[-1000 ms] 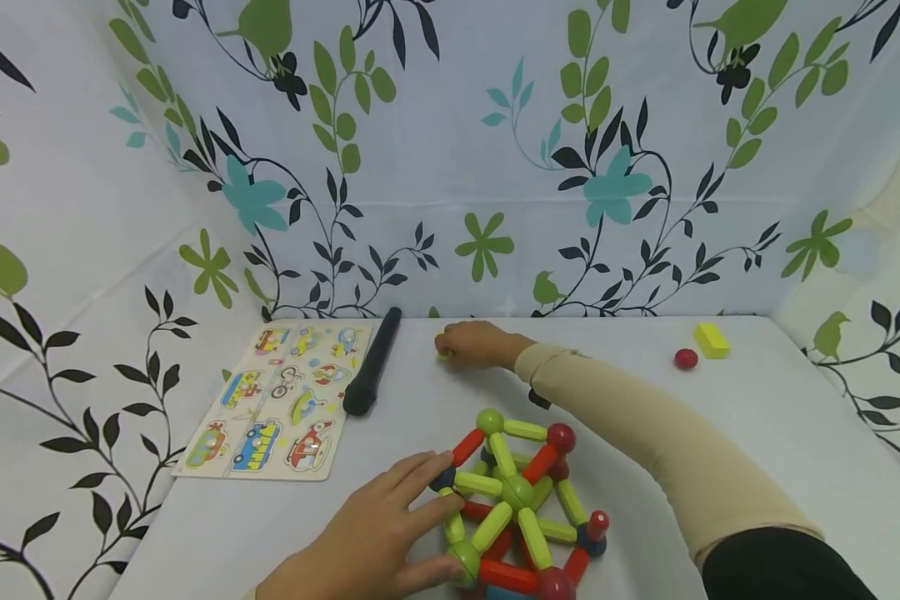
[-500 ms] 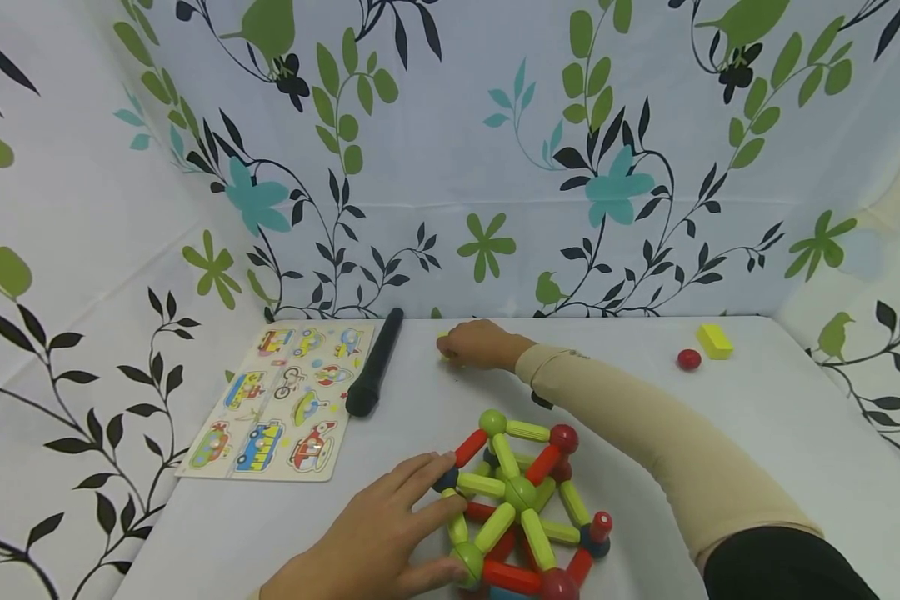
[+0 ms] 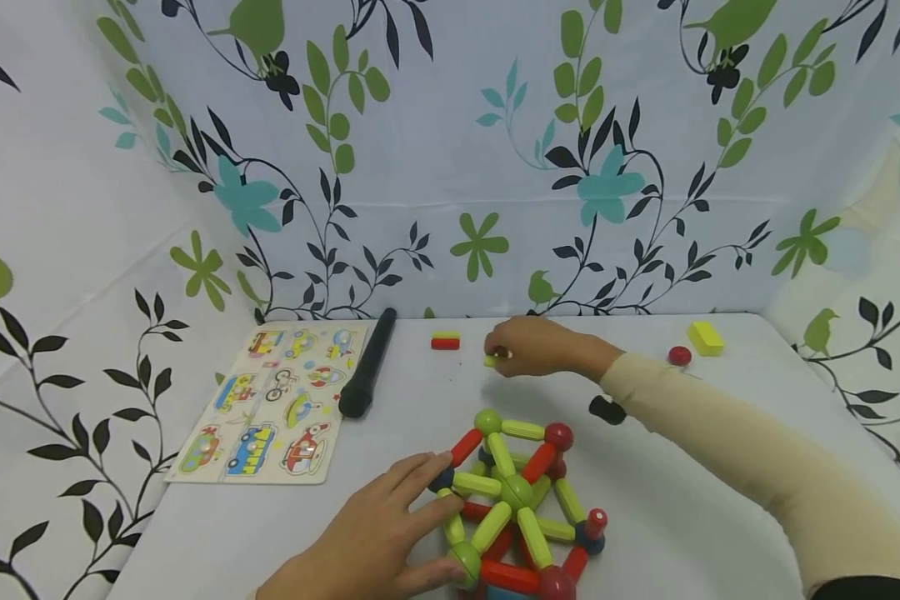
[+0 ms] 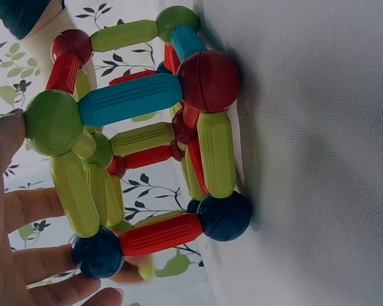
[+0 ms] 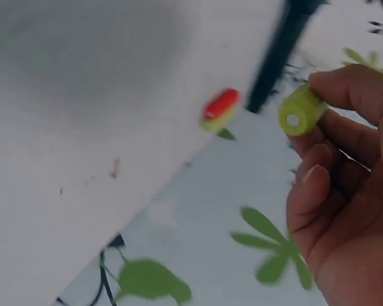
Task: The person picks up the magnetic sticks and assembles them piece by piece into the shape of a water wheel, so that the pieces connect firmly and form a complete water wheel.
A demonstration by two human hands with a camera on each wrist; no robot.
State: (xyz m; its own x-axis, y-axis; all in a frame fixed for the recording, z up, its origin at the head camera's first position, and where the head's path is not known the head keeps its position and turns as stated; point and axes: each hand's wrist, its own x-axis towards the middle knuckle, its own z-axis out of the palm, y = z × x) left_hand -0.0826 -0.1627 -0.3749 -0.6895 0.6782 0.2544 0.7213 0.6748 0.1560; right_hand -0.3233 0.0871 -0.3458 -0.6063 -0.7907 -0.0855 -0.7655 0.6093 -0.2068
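A magnetic ball-and-rod structure (image 3: 515, 493) of green, red and blue parts stands at the front of the table. My left hand (image 3: 378, 537) rests on its left side with fingers spread and fairly straight. In the left wrist view, the thumb touches a green ball (image 4: 53, 122) and fingers lie by a dark blue ball (image 4: 97, 253). Farther back, my right hand (image 3: 536, 346) pinches a short yellow-green magnetic rod (image 5: 301, 111) between thumb and fingers, its metal end showing. Left of that hand, a red rod (image 3: 446, 343) and a yellow-green rod (image 3: 446, 334) lie side by side.
A vehicle picture puzzle board (image 3: 270, 404) lies at left, with a black microphone (image 3: 367, 367) along its right edge. At back right are a red ball (image 3: 679, 356) and a yellow block (image 3: 706, 338). Patterned cloth (image 3: 450, 167) hangs behind the table.
My right hand has moved right from the back of the table with a yellow-green rod, uncovering the red and yellow-green rods there. The left hand and the structure stay in place.
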